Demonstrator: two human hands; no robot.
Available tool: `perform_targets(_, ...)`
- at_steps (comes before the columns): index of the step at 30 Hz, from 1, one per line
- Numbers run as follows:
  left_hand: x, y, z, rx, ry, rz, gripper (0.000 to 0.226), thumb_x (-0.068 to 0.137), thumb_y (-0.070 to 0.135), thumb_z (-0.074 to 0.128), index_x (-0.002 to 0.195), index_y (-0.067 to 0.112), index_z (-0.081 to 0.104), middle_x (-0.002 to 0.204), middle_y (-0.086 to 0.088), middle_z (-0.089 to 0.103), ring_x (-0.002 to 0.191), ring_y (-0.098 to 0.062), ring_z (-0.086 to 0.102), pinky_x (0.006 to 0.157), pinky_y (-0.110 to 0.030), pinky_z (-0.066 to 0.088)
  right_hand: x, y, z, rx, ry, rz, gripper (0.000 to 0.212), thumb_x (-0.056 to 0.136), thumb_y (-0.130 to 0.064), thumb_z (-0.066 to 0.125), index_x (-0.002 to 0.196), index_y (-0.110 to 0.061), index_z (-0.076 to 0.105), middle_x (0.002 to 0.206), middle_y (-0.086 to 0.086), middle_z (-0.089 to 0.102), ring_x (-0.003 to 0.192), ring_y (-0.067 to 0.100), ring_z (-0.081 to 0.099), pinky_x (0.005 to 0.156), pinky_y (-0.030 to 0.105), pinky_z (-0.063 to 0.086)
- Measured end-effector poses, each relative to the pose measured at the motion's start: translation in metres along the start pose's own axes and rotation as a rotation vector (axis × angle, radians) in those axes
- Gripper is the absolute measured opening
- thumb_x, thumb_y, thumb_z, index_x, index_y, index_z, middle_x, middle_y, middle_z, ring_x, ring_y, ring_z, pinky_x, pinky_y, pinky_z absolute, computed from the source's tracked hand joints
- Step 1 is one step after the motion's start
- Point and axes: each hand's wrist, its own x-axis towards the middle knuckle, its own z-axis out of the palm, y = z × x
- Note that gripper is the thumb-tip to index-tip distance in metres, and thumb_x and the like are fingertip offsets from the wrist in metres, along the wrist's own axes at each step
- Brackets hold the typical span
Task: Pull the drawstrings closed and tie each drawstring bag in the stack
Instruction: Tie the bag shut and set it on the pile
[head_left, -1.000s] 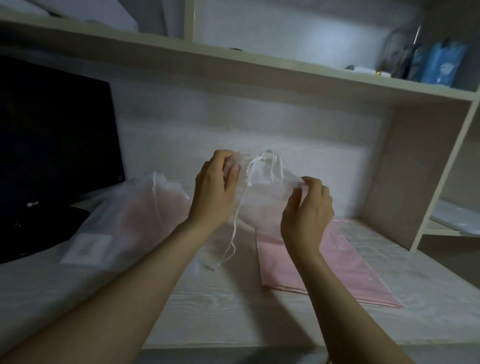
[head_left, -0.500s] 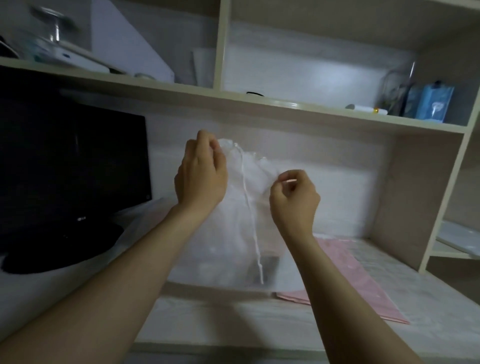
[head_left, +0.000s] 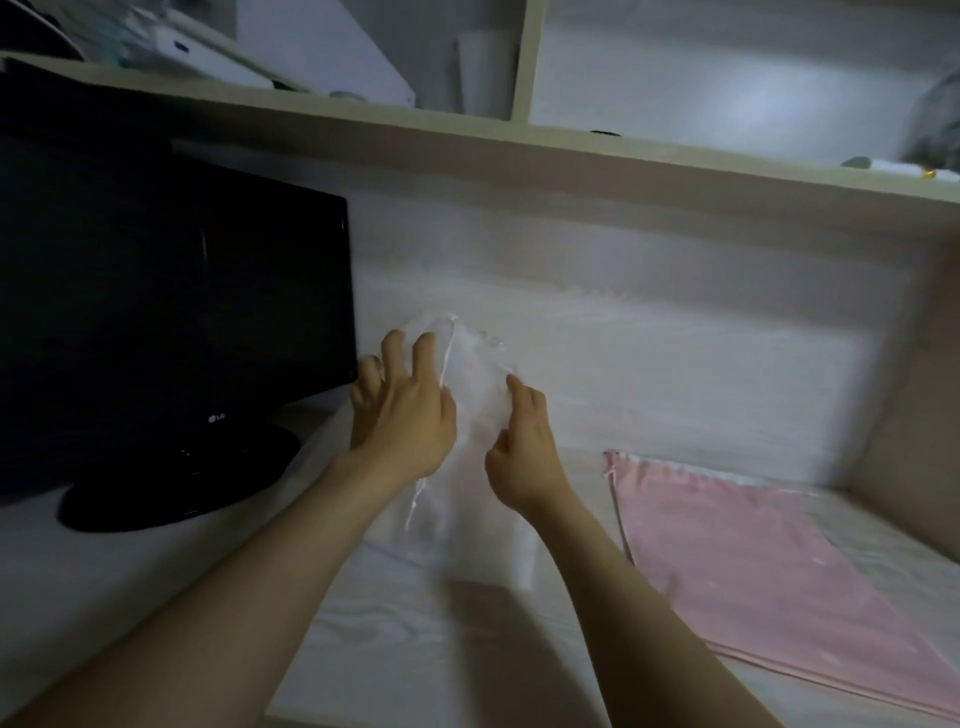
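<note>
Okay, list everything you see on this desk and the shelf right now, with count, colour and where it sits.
white drawstring bag: one, sheer white, held up above the desk between both hands
drawstring: one visible, white, hanging down the bag's left side
pink bags: flat stack, count unclear, pink, on the desk at right
monitor: one, black, standing on the desk at left
desk: one, pale wood grain, beneath everything
shelf: one, pale wood, above the desk, holding blurred items
left hand: holds the bag near its top
right hand: pinches the bag's right edge
</note>
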Motion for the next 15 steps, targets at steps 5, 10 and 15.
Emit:
perform_targets(5, -0.006, -0.045, 0.039, 0.154, -0.443, -0.085, 0.083, 0.098, 0.077, 0.034, 0.162, 0.052, -0.012, 0.171, 0.004, -0.029, 0.153, -0.059, -0.016, 0.125, -0.069, 0.001, 0.010, 0.029, 0.041, -0.199, -0.103, -0.008, 0.080, 0.092, -0.006, 0.040, 0.163, -0.001, 0.003, 0.172, 0.018, -0.002, 0.155, 0.041, 0.015, 0.123, 0.045, 0.027)
perform_targets(10, 0.003, -0.080, 0.074, 0.097, -0.590, -0.147, 0.104, 0.077, 0.095, 0.036, 0.159, 0.057, -0.016, 0.165, 0.014, -0.042, 0.157, -0.048, -0.022, 0.124, -0.071, 0.005, 0.015, 0.045, 0.065, -0.598, -0.151, -0.039, 0.080, 0.101, -0.015, 0.048, 0.165, -0.012, -0.001, 0.166, 0.002, -0.037, 0.158, 0.033, -0.019, 0.128, 0.056, 0.009)
perform_targets(15, 0.012, -0.100, 0.103, 0.080, -0.586, -0.134, 0.109, 0.061, 0.100, 0.033, 0.155, 0.067, -0.010, 0.164, 0.020, -0.042, 0.155, -0.045, -0.030, 0.123, -0.071, -0.004, 0.015, 0.060, 0.076, -0.685, -0.239, -0.088, 0.079, 0.103, -0.036, 0.043, 0.165, -0.019, -0.004, 0.170, 0.003, -0.026, 0.158, 0.027, -0.021, 0.127, 0.058, -0.003)
